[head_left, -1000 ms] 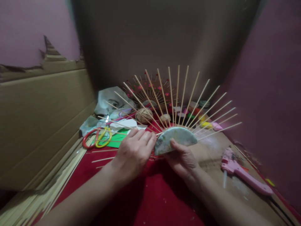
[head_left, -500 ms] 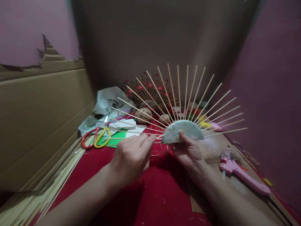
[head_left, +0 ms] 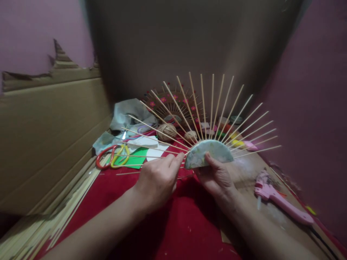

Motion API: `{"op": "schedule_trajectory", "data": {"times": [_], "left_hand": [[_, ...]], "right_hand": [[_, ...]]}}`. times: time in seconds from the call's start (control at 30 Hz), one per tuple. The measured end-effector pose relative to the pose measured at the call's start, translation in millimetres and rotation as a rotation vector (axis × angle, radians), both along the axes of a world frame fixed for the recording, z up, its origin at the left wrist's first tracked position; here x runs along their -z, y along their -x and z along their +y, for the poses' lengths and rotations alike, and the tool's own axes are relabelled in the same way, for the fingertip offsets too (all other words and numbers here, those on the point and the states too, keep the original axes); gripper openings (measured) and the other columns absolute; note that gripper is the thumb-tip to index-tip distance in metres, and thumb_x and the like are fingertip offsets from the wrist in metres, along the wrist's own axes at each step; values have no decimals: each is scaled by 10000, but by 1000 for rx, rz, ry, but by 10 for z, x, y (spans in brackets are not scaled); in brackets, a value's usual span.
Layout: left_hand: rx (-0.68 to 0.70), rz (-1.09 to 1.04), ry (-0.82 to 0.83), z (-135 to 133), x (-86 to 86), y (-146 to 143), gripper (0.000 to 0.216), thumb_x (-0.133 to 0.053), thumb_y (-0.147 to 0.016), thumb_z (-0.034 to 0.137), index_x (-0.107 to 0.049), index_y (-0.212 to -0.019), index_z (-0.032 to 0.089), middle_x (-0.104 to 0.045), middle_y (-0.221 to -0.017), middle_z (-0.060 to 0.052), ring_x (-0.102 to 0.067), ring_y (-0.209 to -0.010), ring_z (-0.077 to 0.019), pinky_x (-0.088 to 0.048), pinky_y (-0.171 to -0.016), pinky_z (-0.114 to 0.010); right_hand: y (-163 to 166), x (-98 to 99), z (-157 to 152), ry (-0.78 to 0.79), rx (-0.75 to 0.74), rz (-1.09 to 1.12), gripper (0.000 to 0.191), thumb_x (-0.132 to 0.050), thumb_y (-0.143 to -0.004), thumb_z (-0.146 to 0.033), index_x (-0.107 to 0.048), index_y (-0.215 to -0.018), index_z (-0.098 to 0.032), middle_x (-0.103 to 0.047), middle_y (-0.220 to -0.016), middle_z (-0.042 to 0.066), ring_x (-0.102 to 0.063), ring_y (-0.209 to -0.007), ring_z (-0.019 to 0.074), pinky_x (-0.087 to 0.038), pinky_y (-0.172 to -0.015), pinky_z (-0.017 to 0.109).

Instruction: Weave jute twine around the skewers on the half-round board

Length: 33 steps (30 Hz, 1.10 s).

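A fan of thin wooden sticks (head_left: pixel 201 104) spreads from a pale, flower-patterned half-disc (head_left: pixel 199 153), held up above the red cloth. My right hand (head_left: pixel 217 177) grips the half-disc from below, thumb on its front face and fingers behind it. My left hand (head_left: pixel 161 177) is closed in a pinch at the left end of the half-disc, among the bases of the lowest sticks. What its fingertips pinch is hidden. A thin loose strand (head_left: pixel 187 177) shows below the sticks, between both hands.
Red-and-yellow-handled scissors (head_left: pixel 119 156) lie at left beside green paper (head_left: pixel 135 160). Twine balls (head_left: pixel 166 132) sit behind, before a decorated fan-shaped piece (head_left: pixel 173 99). At right, a pink glue gun (head_left: pixel 282 202) rests on cardboard (head_left: pixel 244 180). Loose sticks (head_left: pixel 62 206) line the left edge.
The stick fan has tilted, its left sticks dropping lower. My left hand stays pinched at the stick bases and has shifted slightly right; my right hand keeps its grip.
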<state>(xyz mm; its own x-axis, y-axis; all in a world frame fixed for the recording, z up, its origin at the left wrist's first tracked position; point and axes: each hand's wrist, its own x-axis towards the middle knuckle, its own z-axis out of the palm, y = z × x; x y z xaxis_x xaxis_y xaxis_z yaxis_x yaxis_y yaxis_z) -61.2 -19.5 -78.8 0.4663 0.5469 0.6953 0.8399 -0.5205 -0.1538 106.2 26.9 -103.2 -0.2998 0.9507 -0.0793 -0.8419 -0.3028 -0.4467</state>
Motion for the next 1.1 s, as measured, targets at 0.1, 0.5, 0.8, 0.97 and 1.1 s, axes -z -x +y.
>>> {"op": "schedule_trajectory", "data": {"times": [0.1,0.5,0.8,0.97,1.1], "left_hand": [[7,0,-8,-10,2,0,371,-433,-770,97,-528,-1128,70,-639,-768,-87,-591,-627,-177,-483,-540,-293],[9,-2,10,-36,-9,-4,363,-439,-783,118,-531,-1132,82,-636,-766,-76,-587,-622,-173,-474,-541,-291],[-9,5,-20,-41,-19,5,372,-444,-767,105,-528,-1130,92,-633,-787,-69,-556,-594,-160,-442,-520,-284],[3,22,-23,-31,-21,8,369,-420,-778,100,-536,-1128,89,-607,-733,-61,-533,-573,-161,-432,-504,-285],[-7,40,-46,-19,-26,15,348,-391,-808,106,-548,-1117,87,-590,-688,-56,-526,-553,-166,-418,-479,-283]], "right_hand": [[7,-5,-4,-21,-5,1,232,-707,-626,-110,-620,-832,-172,-685,-806,4,-607,-755,134,-484,-771,287],[-8,-19,6,14,14,18,248,-712,-614,-99,-617,-835,-156,-692,-805,15,-617,-754,140,-501,-755,285],[-8,-20,5,44,5,16,306,-723,-594,-102,-597,-870,-149,-679,-832,22,-600,-796,148,-496,-715,273],[0,-26,3,30,-7,0,290,-719,-605,-114,-594,-863,-155,-668,-845,18,-590,-803,144,-481,-761,276],[-2,-29,4,16,-7,-11,291,-727,-597,-124,-594,-854,-159,-659,-805,6,-584,-781,140,-480,-761,275]]}}
